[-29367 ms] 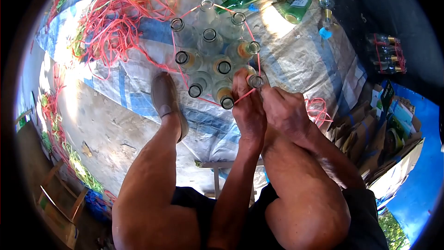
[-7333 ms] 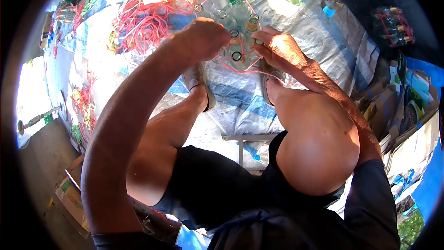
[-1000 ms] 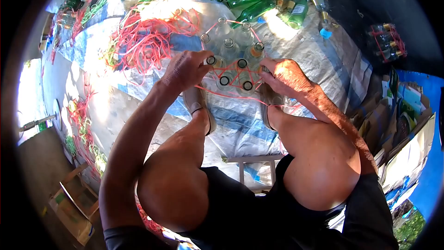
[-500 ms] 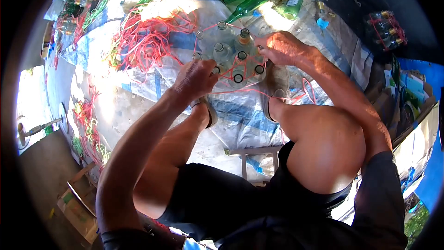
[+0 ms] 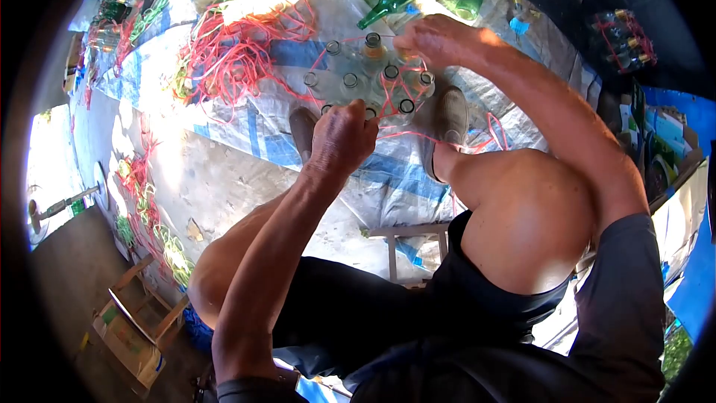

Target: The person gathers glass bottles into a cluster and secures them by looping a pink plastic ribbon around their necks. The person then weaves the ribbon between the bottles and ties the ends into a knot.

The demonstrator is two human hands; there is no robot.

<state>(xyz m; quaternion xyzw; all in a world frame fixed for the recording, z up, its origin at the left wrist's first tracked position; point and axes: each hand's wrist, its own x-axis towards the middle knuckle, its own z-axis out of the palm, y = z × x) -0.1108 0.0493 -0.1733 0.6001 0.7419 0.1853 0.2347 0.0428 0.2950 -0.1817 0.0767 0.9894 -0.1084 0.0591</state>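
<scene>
Several clear glass bottles stand upright in a tight cluster between my feet, with pink string running around and across them. My left hand is closed at the near side of the cluster, over the bottle necks; its fingertips are partly hidden, and it seems to hold the string. At the far right of the bottles, my right hand is closed in a pinch on the string, which stretches left from it past the necks.
A heap of loose pink string lies left of the bottles on a white and blue sheet. Green bottles lie at the back. A tied bottle bundle is at the far right. Cardboard lies lower left.
My left hand has moved right along the near side of the bottles. My right hand has moved up and slightly left. The bottle cluster has turned somewhat, and my left leg has shifted outward.
</scene>
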